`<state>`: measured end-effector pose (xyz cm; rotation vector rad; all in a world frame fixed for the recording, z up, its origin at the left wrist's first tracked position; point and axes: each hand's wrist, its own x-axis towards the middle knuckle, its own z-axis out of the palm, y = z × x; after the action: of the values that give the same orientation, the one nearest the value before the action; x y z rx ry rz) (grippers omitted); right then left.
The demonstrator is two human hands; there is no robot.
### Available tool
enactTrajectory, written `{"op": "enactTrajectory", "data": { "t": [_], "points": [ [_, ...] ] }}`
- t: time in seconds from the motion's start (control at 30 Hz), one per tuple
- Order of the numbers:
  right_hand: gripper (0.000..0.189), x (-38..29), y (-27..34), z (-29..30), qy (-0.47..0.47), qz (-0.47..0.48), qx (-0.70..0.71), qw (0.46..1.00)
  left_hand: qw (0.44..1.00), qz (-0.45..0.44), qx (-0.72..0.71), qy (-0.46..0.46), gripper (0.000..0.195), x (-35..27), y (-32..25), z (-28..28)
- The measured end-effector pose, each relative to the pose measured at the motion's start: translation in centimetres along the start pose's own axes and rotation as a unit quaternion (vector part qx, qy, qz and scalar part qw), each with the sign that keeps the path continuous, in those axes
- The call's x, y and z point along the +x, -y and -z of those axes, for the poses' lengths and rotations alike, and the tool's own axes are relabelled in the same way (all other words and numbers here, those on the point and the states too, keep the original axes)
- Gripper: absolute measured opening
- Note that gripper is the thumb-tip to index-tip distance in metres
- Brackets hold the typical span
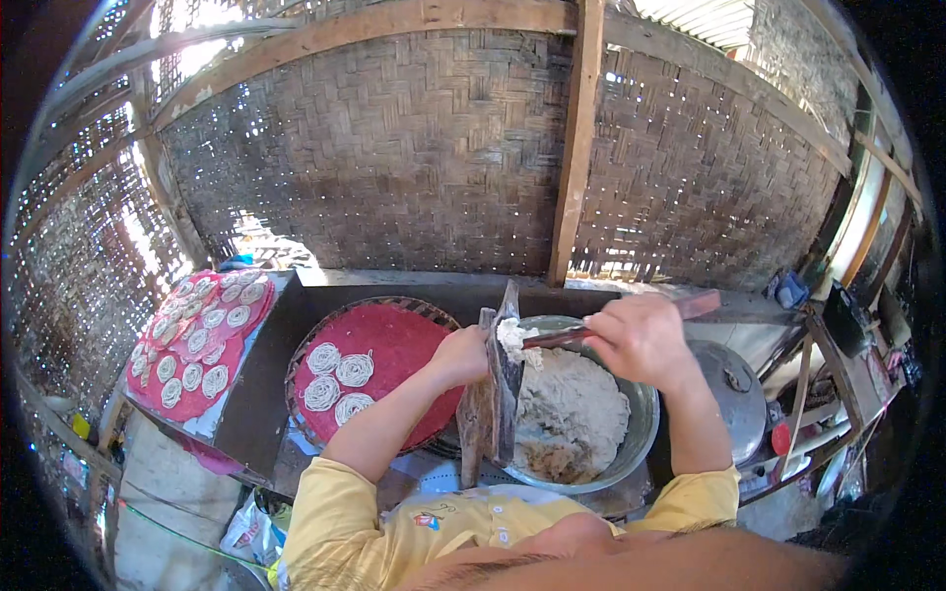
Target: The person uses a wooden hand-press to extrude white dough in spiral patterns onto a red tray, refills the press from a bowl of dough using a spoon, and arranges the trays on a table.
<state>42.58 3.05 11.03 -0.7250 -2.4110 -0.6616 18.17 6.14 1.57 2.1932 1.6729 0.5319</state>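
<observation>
My left hand grips a worn wooden press made of two long pieces, which stands between a tray and a basin. In my right hand is a flat reddish spatula-like tool. Its tip touches a lump of pale dough on the upper part of the press. Below my right hand, a large metal basin holds a mass of pale, crumbly dough, browner at the near side. Left of the press lies a round woven tray lined with red cloth, bearing several coils of noodle-like strands.
At the left, red sheets carry many more coils on a raised dark surface. A lidded metal pot stands right of the basin. A woven bamboo wall with a wooden post rises behind. A plastic bag lies low at the left.
</observation>
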Motion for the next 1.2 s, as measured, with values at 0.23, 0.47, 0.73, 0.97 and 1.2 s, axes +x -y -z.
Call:
{"op": "enactTrajectory", "data": {
  "t": [0.23, 0.47, 0.73, 0.97, 1.2],
  "points": [
    [0.016, 0.5, 1.3, -3.6, 0.008, 0.053, 0.023, 0.998, 1.0, -0.006, 0.011, 0.024, 0.035, 0.9, -0.5, -1.0],
    [0.023, -3.3, -2.3, -3.7, -0.136, -0.162, 0.068, 0.975, 0.973, -0.125, -0.194, 0.009, 0.039, 1.8, 3.0, -1.0],
    [0.021, -5.4, -0.5, -6.7, -0.096, -0.244, 0.265, 0.928, 0.961, -0.229, -0.156, 0.014, 0.038, 3.8, 7.7, -2.0],
    [0.02, -3.5, -1.5, -3.3, -0.09, -0.182, 0.21, 0.956, 0.99, -0.102, -0.077, -0.051, 0.033, 1.4, 3.4, -0.5],
    [0.02, 0.7, -0.5, -1.0, -0.036, -0.011, 0.063, 0.997, 0.995, -0.074, -0.038, -0.045, 0.029, 0.5, 1.0, -0.7]
  ]
}}
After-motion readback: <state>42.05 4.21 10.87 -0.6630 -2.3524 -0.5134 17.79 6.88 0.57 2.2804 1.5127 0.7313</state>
